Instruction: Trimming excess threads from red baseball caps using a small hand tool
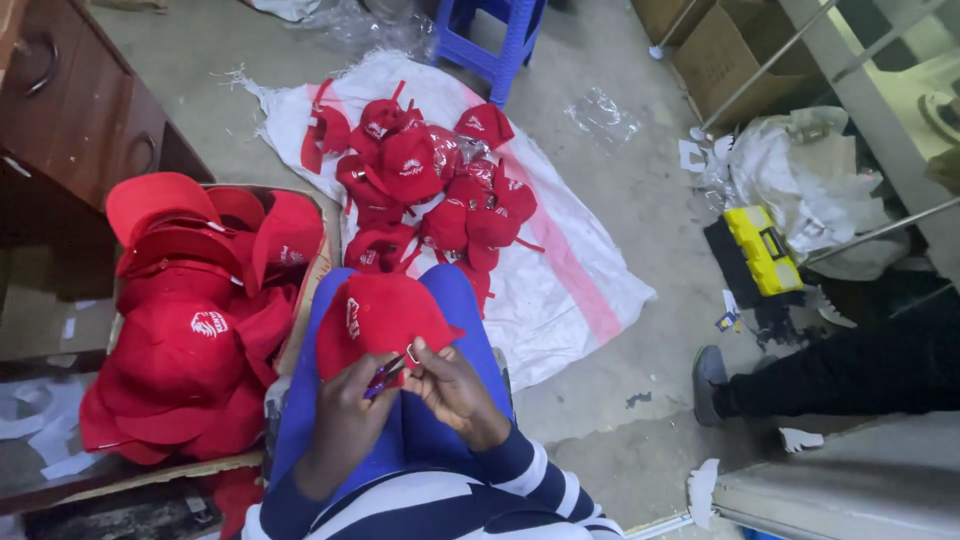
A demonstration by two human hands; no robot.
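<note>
A red cap [375, 315] with a white emblem lies on my lap, over blue trousers. My left hand [350, 405] holds a small pair of thread snips [388, 372] with purple handles against the cap's rear edge. My right hand [450, 385] pinches the cap's edge right beside the snips' tip. A heap of red caps [430, 185] lies on a white sack [560, 270] on the floor ahead of my knees. More red caps [195, 320] fill a cardboard box [312, 285] at my left.
A blue plastic stool [495, 35] stands beyond the sack. Another person's dark-trousered leg and grey shoe [710, 375] reach in from the right. A yellow and black case [762, 248], crumpled plastic [810, 180], cardboard boxes [715, 40] and a wooden cabinet [70, 100] surround the concrete floor.
</note>
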